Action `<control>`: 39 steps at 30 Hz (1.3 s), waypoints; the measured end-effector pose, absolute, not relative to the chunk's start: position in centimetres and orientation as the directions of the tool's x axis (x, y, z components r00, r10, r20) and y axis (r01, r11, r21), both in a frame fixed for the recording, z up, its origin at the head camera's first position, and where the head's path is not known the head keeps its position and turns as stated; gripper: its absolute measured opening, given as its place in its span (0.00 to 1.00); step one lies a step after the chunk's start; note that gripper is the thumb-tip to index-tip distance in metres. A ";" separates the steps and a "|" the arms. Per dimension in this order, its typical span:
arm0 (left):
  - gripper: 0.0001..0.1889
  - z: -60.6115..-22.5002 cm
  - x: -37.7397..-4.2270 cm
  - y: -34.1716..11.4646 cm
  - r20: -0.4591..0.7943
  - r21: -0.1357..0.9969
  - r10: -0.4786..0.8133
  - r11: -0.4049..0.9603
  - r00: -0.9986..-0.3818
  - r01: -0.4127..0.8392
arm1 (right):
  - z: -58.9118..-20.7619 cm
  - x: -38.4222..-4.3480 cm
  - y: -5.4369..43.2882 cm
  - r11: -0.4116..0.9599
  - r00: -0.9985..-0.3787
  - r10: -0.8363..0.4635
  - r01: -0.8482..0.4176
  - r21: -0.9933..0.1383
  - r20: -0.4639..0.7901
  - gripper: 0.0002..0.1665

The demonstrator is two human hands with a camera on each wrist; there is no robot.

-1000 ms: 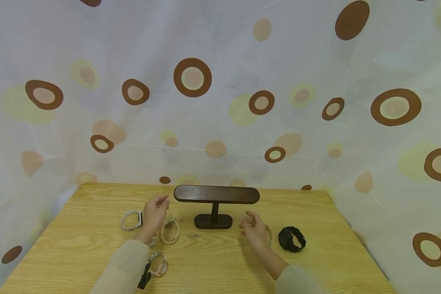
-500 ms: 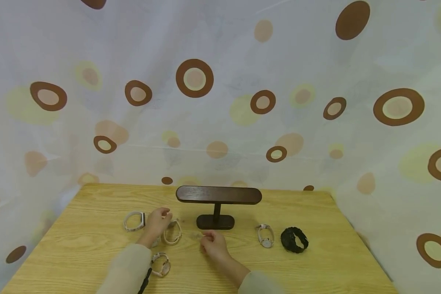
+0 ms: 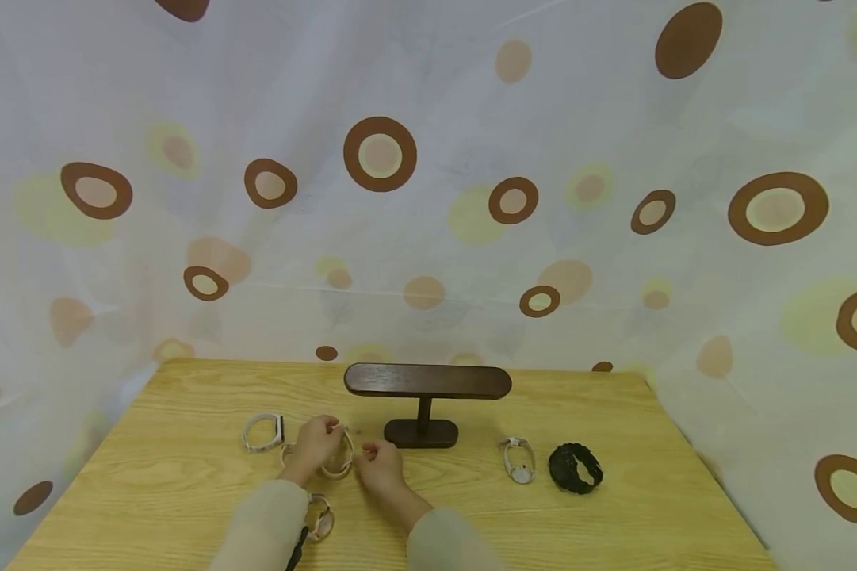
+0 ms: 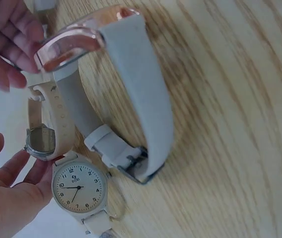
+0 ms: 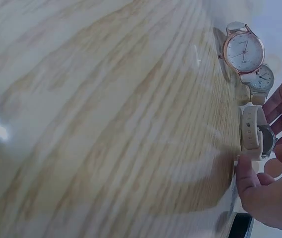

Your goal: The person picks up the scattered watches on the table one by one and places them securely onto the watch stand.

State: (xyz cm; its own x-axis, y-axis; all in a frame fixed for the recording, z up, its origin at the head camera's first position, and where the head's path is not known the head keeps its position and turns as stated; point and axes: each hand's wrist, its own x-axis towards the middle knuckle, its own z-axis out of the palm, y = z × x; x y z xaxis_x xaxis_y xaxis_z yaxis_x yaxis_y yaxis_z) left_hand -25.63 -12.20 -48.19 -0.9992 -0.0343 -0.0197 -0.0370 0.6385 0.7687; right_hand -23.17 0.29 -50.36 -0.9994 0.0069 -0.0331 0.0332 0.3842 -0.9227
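1. The left arm and right arm stretch forward, pale sleeves ending short of the hands.
2. The left hand has fingers loosely bent, thumb apart from them.
3. The right hand sits near it, slightly lower, fingers bent, thumb apart.

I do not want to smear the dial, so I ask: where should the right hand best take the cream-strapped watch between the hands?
Probably by the strap, pinched on the person's side by the right hand coming from the right: the cream-strapped watch forms a closed loop, open in the middle, and its case sits on the far side.
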 end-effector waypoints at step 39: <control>0.16 -48.9 -24.9 -11.2 -0.190 0.963 -0.109 0.173 -0.976 -0.206 | -50.3 -24.7 2.7 0.424 -0.983 -0.079 -0.185 -0.887 0.168 0.06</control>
State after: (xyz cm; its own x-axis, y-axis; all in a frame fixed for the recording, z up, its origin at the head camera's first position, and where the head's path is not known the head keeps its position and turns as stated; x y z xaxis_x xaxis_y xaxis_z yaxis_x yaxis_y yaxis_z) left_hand -24.88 -11.19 -48.89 -0.9758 -0.1088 -0.1896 -0.2064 0.1729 0.9631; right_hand -24.65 2.74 -50.33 -0.9826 -0.0795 0.1676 -0.1855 0.4239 -0.8865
